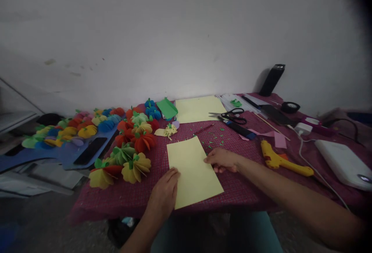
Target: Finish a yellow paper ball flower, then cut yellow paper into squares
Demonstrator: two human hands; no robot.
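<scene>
A pale yellow sheet of paper [194, 175] lies at the front of the table, its near corner reaching the edge. My left hand [165, 191] is at its left side, fingers together and the tips on the margin; the thumb is hidden. At the right edge my right hand [222, 159] pinches the sheet, with the other fingers curled below. Beyond the paper are small green paper scraps [215, 141] and a dark red pencil [203, 129]. Black-handled scissors [232, 115] rest partly on a larger yellow stack of paper [197, 107] by the wall.
Colourful paper flowers [136, 167] crowd the left of the table, and several more sit on a blue surface with a dark phone [90, 150]. To the right are a blue cutter [240, 129], a yellow glue gun [279, 162], a white power bank [343, 164] and a black bottle [272, 80].
</scene>
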